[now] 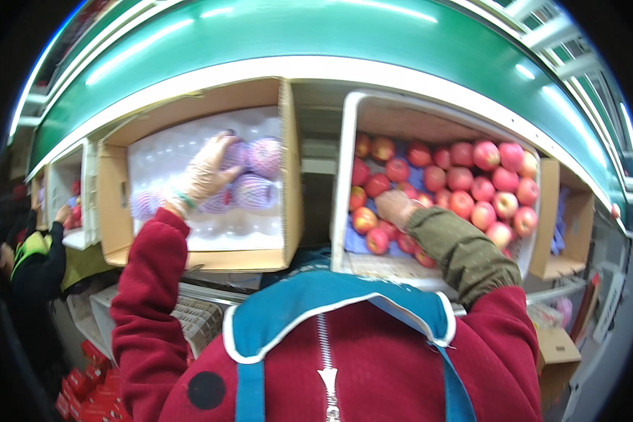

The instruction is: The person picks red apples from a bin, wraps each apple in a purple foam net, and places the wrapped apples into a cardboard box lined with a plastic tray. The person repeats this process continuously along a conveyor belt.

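My left hand [207, 166], in a thin translucent glove, reaches into a cardboard box [290, 174]. Its fingers and thumb curl around an apple in a foam net [236, 155]. Several more netted apples, one of them [265, 157] at the right wall, rest on a white moulded tray [242, 232] with round hollows. My right hand [395, 207] is down among bare red apples [460, 179] in a white plastic crate [343, 211]. Its fingertips are hidden, so whether it grips an apple does not show.
A green conveyor belt [306, 31] with a white edge runs behind both containers. Another cardboard box [564, 253] stands right of the crate. At far left a person [37, 258] reaches into another crate [87, 195]. Red packages [95, 390] lie low at left, near a slatted basket [200, 319].
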A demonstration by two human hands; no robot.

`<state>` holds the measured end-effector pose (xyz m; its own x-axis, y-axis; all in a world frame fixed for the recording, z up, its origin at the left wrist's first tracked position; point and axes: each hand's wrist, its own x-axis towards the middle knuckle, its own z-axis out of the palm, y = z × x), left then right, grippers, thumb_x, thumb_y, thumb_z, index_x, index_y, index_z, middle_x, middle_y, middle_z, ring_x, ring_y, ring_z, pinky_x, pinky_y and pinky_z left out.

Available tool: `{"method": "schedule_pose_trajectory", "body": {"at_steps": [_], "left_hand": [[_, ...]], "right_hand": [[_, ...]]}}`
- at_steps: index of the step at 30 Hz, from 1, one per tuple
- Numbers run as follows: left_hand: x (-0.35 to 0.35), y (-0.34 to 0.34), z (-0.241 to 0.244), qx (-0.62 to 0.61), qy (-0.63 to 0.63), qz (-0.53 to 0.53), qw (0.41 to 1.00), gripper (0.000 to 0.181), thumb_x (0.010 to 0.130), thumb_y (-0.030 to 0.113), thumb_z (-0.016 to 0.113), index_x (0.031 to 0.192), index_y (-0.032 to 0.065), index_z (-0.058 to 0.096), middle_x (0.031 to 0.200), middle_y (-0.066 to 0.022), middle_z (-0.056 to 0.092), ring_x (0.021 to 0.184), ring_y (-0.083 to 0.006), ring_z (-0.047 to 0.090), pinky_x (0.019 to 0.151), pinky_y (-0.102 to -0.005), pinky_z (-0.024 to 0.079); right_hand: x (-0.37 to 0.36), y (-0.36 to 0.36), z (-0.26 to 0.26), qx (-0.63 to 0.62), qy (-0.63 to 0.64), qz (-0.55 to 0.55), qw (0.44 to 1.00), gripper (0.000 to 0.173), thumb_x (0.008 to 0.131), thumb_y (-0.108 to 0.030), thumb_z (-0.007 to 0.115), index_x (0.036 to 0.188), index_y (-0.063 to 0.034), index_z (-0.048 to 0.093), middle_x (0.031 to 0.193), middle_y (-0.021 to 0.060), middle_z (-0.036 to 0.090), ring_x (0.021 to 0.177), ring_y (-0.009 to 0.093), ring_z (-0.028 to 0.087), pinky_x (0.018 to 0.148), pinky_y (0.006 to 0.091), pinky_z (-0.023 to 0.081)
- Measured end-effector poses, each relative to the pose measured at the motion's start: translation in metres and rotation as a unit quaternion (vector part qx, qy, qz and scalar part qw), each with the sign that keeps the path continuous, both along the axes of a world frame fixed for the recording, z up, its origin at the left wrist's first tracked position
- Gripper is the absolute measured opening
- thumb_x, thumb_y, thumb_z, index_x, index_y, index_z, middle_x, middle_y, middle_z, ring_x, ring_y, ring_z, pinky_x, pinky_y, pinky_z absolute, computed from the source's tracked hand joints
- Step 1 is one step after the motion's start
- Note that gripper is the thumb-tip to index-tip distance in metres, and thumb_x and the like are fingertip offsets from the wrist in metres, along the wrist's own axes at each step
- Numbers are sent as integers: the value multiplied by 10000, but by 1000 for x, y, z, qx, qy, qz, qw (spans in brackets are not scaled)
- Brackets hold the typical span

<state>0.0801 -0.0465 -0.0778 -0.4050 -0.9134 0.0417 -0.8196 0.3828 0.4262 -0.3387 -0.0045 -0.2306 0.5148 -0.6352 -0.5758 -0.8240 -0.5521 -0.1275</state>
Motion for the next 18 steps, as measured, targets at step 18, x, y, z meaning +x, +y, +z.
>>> {"method": "schedule_pose_trajectory", "body": {"at_steps": [18], "left_hand": [[9, 7, -8, 15, 10, 121, 992, 720, 721, 274, 767, 1320, 48, 438, 1274, -198, 516, 1176, -341, 506, 998, -394, 415]], "right_hand": [[-19, -13, 43, -8, -265, -195, 944, 212, 656, -150, 653, 824, -22, 633, 776, 188, 650, 744, 313, 648, 654, 400, 496]]}}
